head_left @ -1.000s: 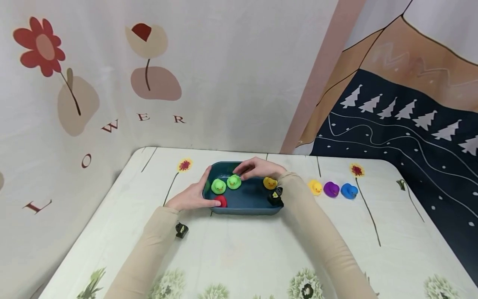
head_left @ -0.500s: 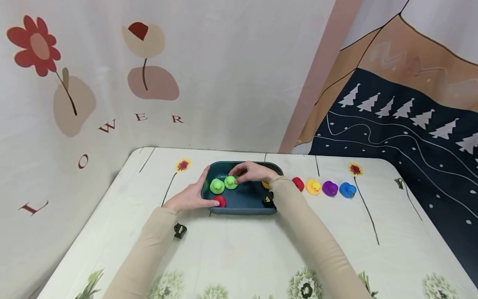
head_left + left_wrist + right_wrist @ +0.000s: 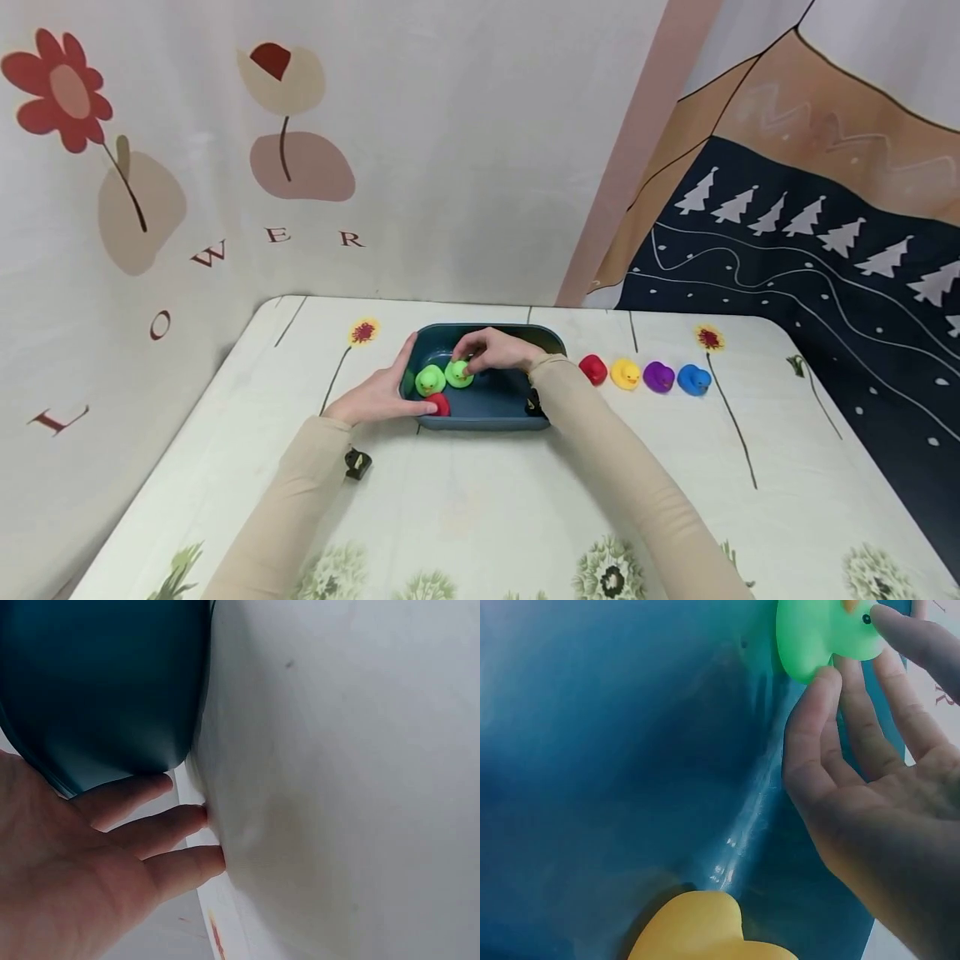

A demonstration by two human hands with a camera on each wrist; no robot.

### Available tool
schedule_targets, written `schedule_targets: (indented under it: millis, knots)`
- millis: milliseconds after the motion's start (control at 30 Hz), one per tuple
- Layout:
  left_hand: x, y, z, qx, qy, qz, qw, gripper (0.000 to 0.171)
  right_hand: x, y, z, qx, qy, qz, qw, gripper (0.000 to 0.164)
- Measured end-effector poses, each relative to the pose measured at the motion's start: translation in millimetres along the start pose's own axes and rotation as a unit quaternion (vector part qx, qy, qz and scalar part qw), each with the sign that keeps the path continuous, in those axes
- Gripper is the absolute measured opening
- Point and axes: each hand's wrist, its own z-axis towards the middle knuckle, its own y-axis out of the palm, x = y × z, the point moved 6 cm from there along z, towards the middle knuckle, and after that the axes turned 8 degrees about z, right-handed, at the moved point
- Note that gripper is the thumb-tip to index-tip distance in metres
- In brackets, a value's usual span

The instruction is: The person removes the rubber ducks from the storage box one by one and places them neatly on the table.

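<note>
My left hand (image 3: 381, 397) spans the left end of a dark blue tray (image 3: 483, 423). Its fairly straight fingers (image 3: 161, 829) lie outside the tray, and the thumb reaches the front left corner by a red toy (image 3: 441, 404). Inside the tray, my right hand (image 3: 495, 350) pinches a green rubber duck (image 3: 459, 374) between thumb and fingers. Another green duck (image 3: 430, 381) stands just left of it. A yellow duck (image 3: 705, 934) shows at the bottom of the right wrist view; in the head view the right arm hides it.
Right of the tray, a row on the table holds a red duck (image 3: 592, 370), a yellow duck (image 3: 625, 374), a purple duck (image 3: 658, 377) and a blue duck (image 3: 694, 380). Printed cloth walls stand behind the table. Small black devices (image 3: 357, 464) sit at both wrists.
The right hand has shifted left and slightly nearer with the green duck, close beside the other one. Its forearm has uncovered the red duck on the table. The left hand keeps its place.
</note>
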Motion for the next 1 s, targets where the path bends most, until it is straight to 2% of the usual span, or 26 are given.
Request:
schedule_targets:
  millis: [367,600,867,1000]
  knots:
    - [-0.1,0.5,0.3,-0.002,0.001,0.0,1.0,0.118,1.1,2.9,1.1,0.007,0.008,0.013,1.0,0.026]
    - [-0.6,-0.1,0.7,0.003,-0.001,0.002,1.0,0.118,-2.3,1.3,-0.2,0.009,-0.003,-0.003,1.0,0.026]
    - [-1.4,2.1,2.0,-0.001,-0.007,-0.003,1.0,0.119,-8.3,-8.2,-9.4,0.01,-0.004,-0.017,1.0,0.026]
    - [-1.3,1.2,1.6,0.001,-0.012,-0.007,0.9999,0.117,-17.2,-13.1,-13.8,0.01,-0.024,-0.009,1.0,0.027]
